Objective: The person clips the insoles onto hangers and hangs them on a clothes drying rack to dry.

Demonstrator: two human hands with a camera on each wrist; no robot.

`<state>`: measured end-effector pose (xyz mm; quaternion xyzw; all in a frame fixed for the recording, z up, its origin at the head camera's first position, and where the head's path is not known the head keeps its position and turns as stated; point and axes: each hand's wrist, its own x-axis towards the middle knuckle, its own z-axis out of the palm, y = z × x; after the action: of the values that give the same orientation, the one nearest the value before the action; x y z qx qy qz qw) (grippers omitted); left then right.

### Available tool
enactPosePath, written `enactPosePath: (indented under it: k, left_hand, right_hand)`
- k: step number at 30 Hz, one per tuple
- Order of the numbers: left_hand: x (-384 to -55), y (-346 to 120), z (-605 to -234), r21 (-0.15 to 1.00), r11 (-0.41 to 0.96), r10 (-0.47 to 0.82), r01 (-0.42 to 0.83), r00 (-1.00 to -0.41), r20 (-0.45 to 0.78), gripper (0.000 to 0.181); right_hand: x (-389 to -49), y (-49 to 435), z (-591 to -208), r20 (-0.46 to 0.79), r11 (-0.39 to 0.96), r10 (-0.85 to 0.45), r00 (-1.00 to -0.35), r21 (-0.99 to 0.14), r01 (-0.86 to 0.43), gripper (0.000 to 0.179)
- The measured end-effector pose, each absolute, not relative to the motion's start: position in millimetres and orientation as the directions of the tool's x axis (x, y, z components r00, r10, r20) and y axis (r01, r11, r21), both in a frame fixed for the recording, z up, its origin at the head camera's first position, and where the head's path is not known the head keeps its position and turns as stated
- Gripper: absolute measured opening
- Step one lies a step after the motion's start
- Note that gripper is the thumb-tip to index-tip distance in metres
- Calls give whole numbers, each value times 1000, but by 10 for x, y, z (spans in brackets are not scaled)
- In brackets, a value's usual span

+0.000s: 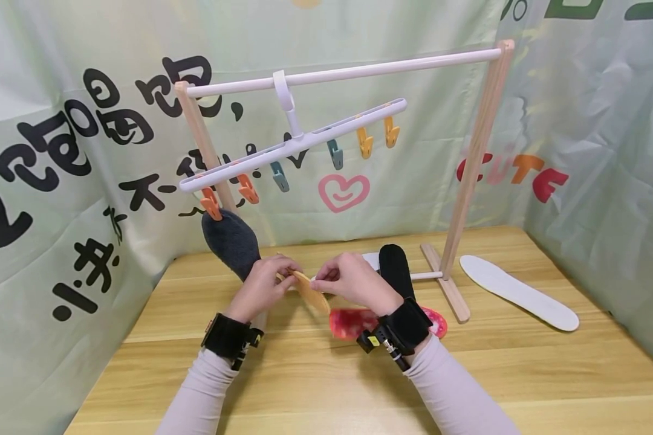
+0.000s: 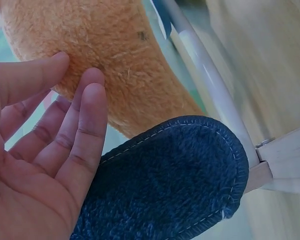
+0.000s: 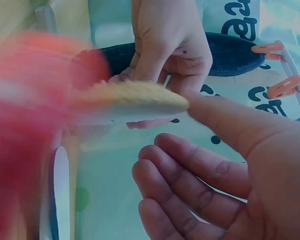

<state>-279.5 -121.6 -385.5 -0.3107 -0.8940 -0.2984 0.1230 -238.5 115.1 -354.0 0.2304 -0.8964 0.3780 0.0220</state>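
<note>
My left hand pinches a fuzzy orange insole near its edge; the left wrist view shows thumb and fingertips against its fleecy face. In the right wrist view, my right hand's thumb touches one tip of that insole, while the hand's other fingers bend loosely below, apart from it. Beside the left hand hangs a dark grey insole, its upper end held by an orange clip at the left end of a white hanger.
The hanger hooks over a white bar on a wooden stand. More orange, teal and yellow clips hang along it. On the wooden table lie a black insole, a red patterned insole partly behind the right wrist, and a white insole at right.
</note>
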Motion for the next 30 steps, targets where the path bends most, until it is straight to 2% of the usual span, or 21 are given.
enactPosePath:
  k: [14, 30]
  left_hand:
    - [-2812, -1262, -3843, 505, 621, 431, 599, -800, 417, 13]
    - [-2784, -1277, -3783, 544, 600, 373, 587, -807, 458, 9]
  right_hand:
    - [-2408, 1221, -3479, 201, 583, -421, -885, -687, -433, 33]
    - [-2478, 1250, -3563, 217, 599, -433, -875, -656, -460, 23]
